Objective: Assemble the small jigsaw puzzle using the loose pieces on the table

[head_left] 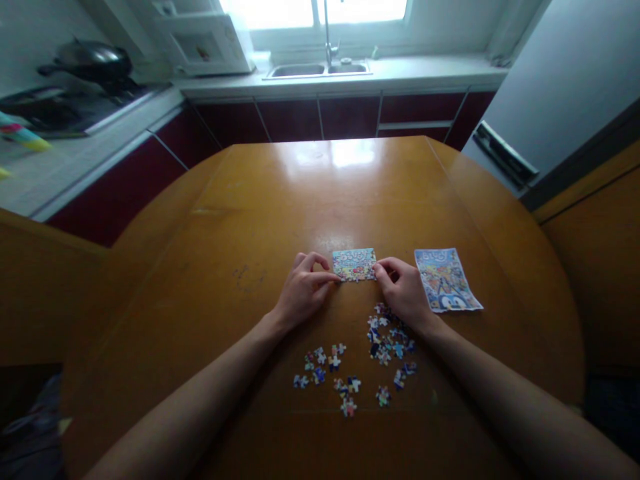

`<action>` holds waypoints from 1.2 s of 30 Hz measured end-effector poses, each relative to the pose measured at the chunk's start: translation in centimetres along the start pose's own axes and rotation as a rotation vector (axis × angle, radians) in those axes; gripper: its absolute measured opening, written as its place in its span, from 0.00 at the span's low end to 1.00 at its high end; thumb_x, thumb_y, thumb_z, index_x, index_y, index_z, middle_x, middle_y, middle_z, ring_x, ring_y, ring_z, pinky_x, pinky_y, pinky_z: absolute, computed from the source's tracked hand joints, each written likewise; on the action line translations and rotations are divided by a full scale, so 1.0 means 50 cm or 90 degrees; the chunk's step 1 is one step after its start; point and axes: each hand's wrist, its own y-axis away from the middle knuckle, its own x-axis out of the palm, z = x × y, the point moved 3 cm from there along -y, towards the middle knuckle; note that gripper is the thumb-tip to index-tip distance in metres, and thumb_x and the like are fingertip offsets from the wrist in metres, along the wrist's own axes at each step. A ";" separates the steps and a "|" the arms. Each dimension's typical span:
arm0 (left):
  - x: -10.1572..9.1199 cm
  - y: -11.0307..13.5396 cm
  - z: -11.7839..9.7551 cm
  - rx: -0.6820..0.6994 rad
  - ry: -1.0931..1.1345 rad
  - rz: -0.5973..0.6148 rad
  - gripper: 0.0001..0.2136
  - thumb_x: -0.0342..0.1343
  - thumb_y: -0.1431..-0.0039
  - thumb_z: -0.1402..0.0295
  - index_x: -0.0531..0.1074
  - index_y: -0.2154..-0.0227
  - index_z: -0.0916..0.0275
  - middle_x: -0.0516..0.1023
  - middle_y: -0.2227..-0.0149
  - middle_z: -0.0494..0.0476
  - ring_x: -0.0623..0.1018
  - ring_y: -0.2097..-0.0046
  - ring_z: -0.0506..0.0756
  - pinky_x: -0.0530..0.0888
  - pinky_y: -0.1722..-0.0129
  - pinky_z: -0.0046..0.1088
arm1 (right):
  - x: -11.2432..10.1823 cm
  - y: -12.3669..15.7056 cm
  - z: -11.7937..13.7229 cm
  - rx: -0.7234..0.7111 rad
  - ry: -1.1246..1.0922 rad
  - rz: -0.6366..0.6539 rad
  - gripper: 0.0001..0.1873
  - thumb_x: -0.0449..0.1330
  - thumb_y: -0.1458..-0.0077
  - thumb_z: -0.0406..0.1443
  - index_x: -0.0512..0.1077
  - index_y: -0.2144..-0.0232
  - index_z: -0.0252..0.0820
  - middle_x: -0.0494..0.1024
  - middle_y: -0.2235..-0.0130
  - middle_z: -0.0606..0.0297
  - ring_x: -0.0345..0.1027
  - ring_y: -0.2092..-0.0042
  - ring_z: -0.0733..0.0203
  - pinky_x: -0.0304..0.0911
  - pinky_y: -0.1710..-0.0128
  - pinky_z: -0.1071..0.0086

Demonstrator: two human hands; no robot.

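A partly joined jigsaw puzzle [354, 265] lies flat on the wooden table, its lower edge uneven with tabs and its colours pale blue above and mixed below. At its lower left corner, the fingertips of my left hand [307, 287] press on the edge, with the other fingers curled. My right hand [404, 290] pinches the puzzle's right edge between thumb and fingers. Just below my right hand is a pile of loose puzzle pieces [384, 353], partly covered by that hand. More scattered pieces [319, 375] lie nearer to me, between my forearms.
A creased picture sheet [447, 280] lies right of my right hand. The rounded wooden table [240, 220] spreads around. Beyond stand a counter with a sink [300, 70], a white microwave [205, 43], a wok [90, 60] on the stove and a pale fridge [555, 80].
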 end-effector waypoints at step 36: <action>-0.001 -0.002 0.001 -0.034 0.030 0.020 0.18 0.54 0.43 0.82 0.81 0.62 0.53 0.69 0.59 0.56 0.65 0.57 0.56 0.70 0.53 0.39 | -0.001 -0.001 -0.004 0.006 -0.012 -0.012 0.11 0.56 0.39 0.40 0.76 0.68 0.42 0.79 0.68 0.62 0.71 0.67 0.58 0.63 0.66 0.64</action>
